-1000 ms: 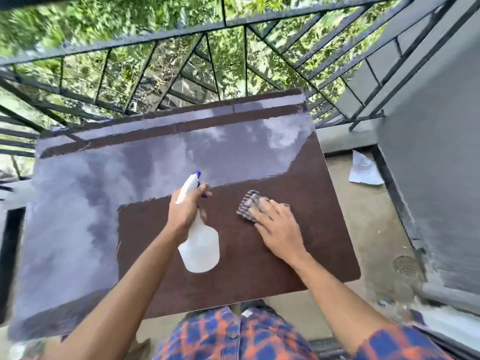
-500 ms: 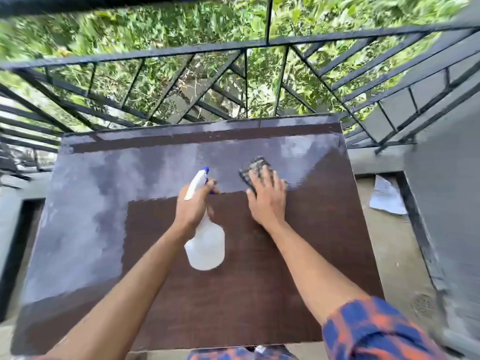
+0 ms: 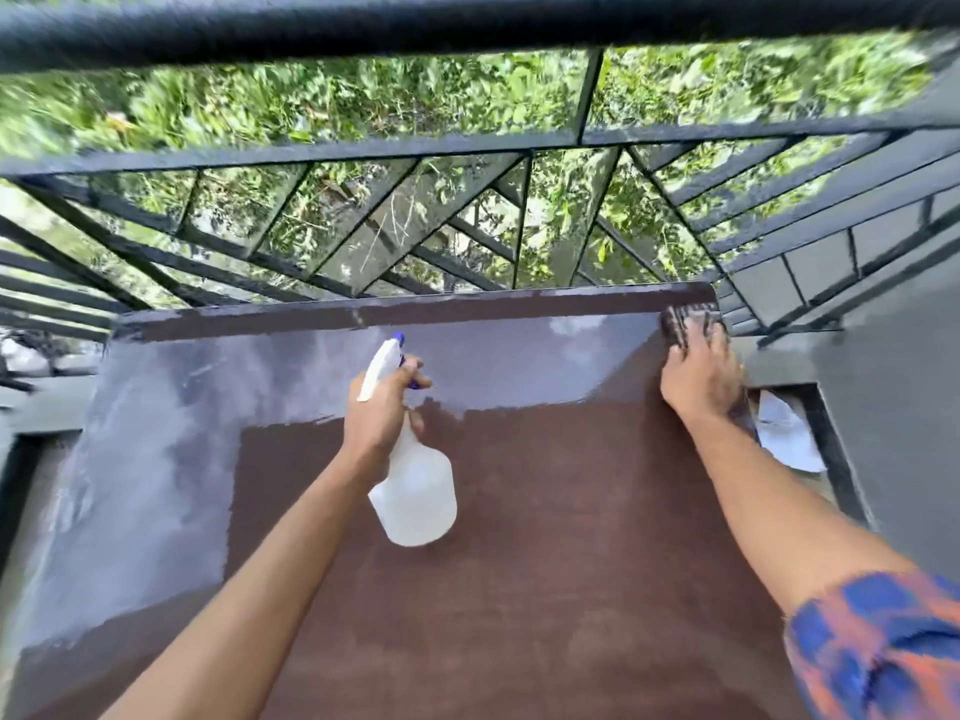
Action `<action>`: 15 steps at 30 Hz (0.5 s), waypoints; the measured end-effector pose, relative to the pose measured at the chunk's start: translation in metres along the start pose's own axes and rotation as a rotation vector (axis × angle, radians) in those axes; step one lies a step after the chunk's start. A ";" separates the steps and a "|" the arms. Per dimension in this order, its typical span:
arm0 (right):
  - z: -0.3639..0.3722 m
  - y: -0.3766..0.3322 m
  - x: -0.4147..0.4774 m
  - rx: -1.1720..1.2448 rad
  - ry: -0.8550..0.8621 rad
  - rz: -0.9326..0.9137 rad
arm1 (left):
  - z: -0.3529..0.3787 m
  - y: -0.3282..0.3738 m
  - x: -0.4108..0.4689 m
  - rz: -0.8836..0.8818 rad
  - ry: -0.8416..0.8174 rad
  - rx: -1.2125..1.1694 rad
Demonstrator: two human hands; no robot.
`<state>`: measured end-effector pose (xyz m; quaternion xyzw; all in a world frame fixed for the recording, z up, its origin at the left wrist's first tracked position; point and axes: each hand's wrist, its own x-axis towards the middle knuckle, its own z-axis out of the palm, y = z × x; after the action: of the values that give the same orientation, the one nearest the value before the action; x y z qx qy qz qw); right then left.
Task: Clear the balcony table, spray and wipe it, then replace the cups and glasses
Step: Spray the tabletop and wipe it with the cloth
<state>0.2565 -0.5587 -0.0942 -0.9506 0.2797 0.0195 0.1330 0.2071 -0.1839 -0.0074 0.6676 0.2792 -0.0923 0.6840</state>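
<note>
The wiping step is in hand: the right hand (image 3: 698, 374) presses a checked cloth (image 3: 685, 320) flat at the table's (image 3: 519, 589) far right corner, the left hand (image 3: 382, 407) grips the spray bottle (image 3: 415, 491), and next the cloth probably must sweep the unwiped part.

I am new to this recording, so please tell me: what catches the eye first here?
The left hand grips a white spray bottle over the middle of the brown table. The right hand presses a dark cloth at the table's far right corner, beside the black railing.
</note>
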 end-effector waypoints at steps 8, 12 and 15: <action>0.050 -0.178 -0.044 0.062 -0.107 -0.335 | -0.022 0.020 0.037 0.025 0.059 -0.001; 0.080 -0.225 -0.116 -0.003 -0.233 -0.842 | -0.023 0.021 0.048 0.009 0.080 -0.007; 0.085 -0.226 -0.118 -0.003 -0.256 -1.005 | -0.018 0.020 0.050 -0.004 0.067 -0.009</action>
<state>0.2817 -0.2920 -0.1085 -0.9579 -0.2297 0.0696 0.1574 0.2541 -0.1522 -0.0146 0.6665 0.3038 -0.0699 0.6772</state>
